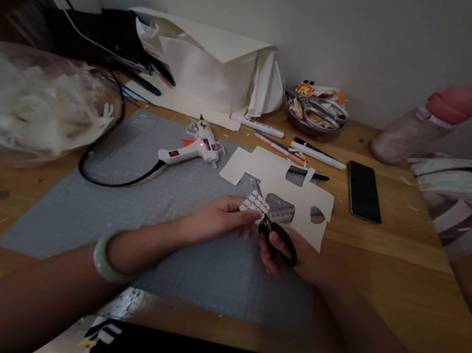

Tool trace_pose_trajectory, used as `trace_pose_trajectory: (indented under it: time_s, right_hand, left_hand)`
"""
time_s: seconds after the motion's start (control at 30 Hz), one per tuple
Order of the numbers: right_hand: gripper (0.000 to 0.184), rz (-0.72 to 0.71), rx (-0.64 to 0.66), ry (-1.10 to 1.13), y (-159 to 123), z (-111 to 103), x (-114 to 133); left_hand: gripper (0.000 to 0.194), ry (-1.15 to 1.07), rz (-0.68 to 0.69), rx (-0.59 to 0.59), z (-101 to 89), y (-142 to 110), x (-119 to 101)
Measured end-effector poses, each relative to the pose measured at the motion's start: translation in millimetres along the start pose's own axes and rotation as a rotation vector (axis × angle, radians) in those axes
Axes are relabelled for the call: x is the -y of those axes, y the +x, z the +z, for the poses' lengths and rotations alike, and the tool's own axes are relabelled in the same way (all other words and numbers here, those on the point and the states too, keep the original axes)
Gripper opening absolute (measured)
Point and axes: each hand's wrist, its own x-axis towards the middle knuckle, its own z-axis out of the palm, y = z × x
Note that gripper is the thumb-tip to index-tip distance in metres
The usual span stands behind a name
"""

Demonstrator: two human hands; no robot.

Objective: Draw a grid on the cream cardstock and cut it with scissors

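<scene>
Between the thumb and fingers of my left hand is a small white piece of paper with dark lines drawn across it. My right hand grips a pair of black-handled scissors, its fingers in the loops. The blades reach to the paper's right edge; how far they are parted I cannot tell. Beneath and beyond both hands, a large white sheet with cut-out holes lies on the grey cutting mat.
A white glue gun with a lit red light lies on the mat, its black cord running left. Behind are markers and a bowl holding metal scissors. A phone and a pink-capped bottle stand right; a plastic bag lies left.
</scene>
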Motion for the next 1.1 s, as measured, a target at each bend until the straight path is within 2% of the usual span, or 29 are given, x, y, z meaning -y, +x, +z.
trace_pose_trajectory:
  time_s: [0.63,0.9,1.1]
  right_hand:
    - [0.06,-0.01,0.01,-0.053,-0.6,2.1,3.2]
    - [0.059,-0.007,-0.009,-0.033,-2.1,1.9,1.8]
    - [0.057,-0.035,0.003,-0.009,-1.0,0.5,-2.1]
  left_hand:
    - [0.032,-0.006,0.002,0.059,1.1,3.1,-1.9]
    - [0.042,0.009,-0.062,-0.142,-0.6,0.8,-1.0]
    - [0.039,-0.055,-0.06,-0.1,0.7,0.3,-0.6]
